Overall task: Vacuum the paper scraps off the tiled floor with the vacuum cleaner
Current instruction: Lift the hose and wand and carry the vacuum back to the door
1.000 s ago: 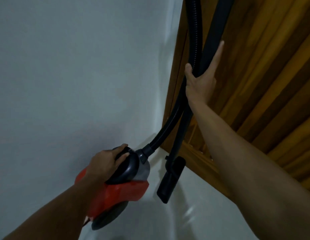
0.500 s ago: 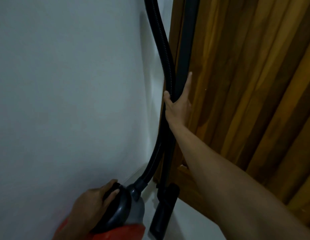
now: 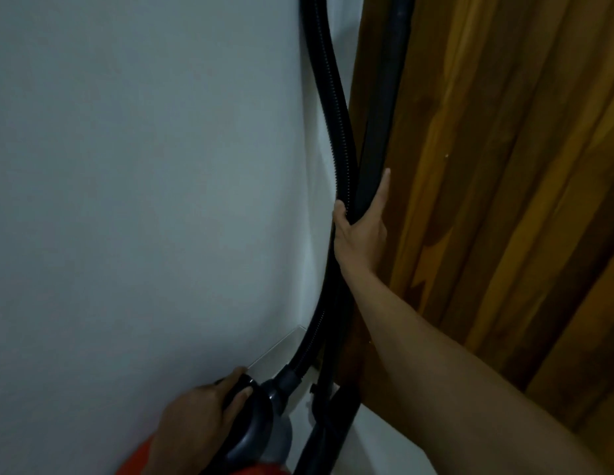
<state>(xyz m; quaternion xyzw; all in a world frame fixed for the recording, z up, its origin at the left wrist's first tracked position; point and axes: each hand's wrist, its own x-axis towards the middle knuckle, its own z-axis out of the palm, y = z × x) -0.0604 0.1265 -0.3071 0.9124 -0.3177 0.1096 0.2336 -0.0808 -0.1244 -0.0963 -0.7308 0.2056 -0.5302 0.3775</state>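
Pale grey-white wall (image 3: 144, 166) fills the left and meets vertical brown wooden panelling (image 3: 504, 166) on the right, with a strip of white floor (image 3: 374, 437) below. Low in that corner sits the red canister vacuum cleaner (image 3: 264, 437) with a grey top. The left hand (image 3: 192, 426) is curled round its black carry handle (image 3: 242, 389). Higher up, the right hand (image 3: 362, 234) clasps the black ribbed hose (image 3: 336, 114) and smooth black wand (image 3: 381, 114) together, forefinger straight along the wand.

Two bare forearms, left hand (image 3: 196, 426), right hand (image 3: 360, 234); long slender fingers (image 3: 383, 190)
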